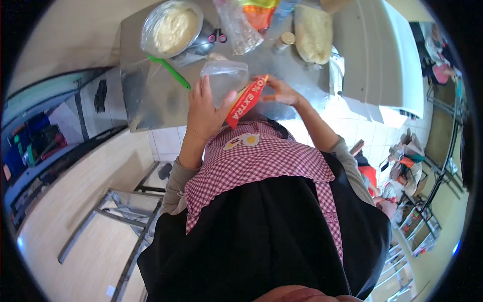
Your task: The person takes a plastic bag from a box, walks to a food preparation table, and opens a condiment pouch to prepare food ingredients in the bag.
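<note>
My left hand [204, 108] is at the near edge of the metal table, its thumb and fingers around a clear plastic bag [225, 80]. A red packet [246, 100] printed "EXTRA" slants upward to the right, its lower end close to my left thumb. At the packet's upper end is my right hand [282, 91], its bent fingers closed on that edge; the fingertips are partly hidden. To the left of the bag lies a bright green-handled utensil [171, 73]. Scissors with pink-and-black handles [217, 36] are beyond it.
A plastic-covered bowl of pale dough-like mixture [173, 29] stands at the back left of the metal table [151, 108]. A jar [285, 41], a bagged pale block [313, 34] and an orange packet [259, 12] are farther back. A white appliance [377, 55] borders the right; people are beyond.
</note>
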Demonstrator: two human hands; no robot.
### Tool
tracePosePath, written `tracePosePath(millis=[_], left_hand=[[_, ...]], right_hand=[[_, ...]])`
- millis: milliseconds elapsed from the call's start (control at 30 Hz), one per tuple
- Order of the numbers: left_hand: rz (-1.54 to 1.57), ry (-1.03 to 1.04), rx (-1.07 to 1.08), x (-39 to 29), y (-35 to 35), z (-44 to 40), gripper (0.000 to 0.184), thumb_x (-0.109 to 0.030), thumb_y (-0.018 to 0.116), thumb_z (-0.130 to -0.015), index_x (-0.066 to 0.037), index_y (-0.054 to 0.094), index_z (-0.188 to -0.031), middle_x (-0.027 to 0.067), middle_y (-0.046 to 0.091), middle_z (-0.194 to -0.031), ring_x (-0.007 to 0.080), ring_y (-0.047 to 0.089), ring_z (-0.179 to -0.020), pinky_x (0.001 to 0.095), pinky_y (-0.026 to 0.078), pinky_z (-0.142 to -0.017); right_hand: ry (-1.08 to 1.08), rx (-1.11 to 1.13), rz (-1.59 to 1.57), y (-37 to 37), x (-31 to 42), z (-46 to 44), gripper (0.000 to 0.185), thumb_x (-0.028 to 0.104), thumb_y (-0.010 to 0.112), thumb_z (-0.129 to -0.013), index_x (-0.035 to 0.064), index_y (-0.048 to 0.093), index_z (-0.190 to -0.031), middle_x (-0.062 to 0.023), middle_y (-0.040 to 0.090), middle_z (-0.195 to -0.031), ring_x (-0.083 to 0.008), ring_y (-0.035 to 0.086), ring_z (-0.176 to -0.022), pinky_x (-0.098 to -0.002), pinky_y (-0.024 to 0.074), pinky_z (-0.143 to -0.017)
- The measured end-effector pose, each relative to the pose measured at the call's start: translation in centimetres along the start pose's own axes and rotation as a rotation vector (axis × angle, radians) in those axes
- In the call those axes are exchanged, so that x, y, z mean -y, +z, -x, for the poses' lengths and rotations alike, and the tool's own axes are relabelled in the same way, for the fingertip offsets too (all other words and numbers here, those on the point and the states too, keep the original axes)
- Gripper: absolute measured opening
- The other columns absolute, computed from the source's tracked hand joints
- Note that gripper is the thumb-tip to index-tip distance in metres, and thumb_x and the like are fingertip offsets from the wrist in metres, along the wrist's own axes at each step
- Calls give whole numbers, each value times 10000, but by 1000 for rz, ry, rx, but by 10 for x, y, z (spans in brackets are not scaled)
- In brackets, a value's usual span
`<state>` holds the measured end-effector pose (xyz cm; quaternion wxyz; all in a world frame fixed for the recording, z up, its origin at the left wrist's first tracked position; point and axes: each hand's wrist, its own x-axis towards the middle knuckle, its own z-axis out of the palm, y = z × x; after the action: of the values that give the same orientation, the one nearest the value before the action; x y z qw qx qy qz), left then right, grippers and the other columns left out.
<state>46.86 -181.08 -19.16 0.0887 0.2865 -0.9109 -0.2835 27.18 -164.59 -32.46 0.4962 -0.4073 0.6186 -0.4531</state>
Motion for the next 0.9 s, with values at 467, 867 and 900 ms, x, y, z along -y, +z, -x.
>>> tracePosePath(millis=[467, 867, 900], left_hand=[[-329, 12, 638, -33, 13, -40, 438, -320, 414, -956, 12, 488, -1231, 257, 544, -1167, 411, 545, -1039, 465, 451, -862], [527, -72, 1059, -83, 61, -61, 482, -364, 390, -1002, 62, 606, -1068, 117, 674, -953, 124, 610, -859, 319, 489, -782], [637, -60, 1068, -86, 63, -59, 459, -356, 415, -997, 48, 620, -1069, 87, 675, -946, 112, 612, -856, 300, 493, -790]], right_hand=[[-199, -31, -326, 28, -60, -32, 427, 185, 720, -830, 49, 566, -1204, -37, 643, -1088, -148, 611, -960, -327, 543, -810], [259, -65, -224, -64, -1, 119, 517, 485, 674, -822, 7, 676, -1017, -60, 693, -910, -121, 631, -847, -285, 512, -752], [349, -102, -298, -61, -1, 128, 523, 473, 668, -831, -12, 665, -1026, -52, 686, -921, -112, 633, -841, -273, 517, -738]])
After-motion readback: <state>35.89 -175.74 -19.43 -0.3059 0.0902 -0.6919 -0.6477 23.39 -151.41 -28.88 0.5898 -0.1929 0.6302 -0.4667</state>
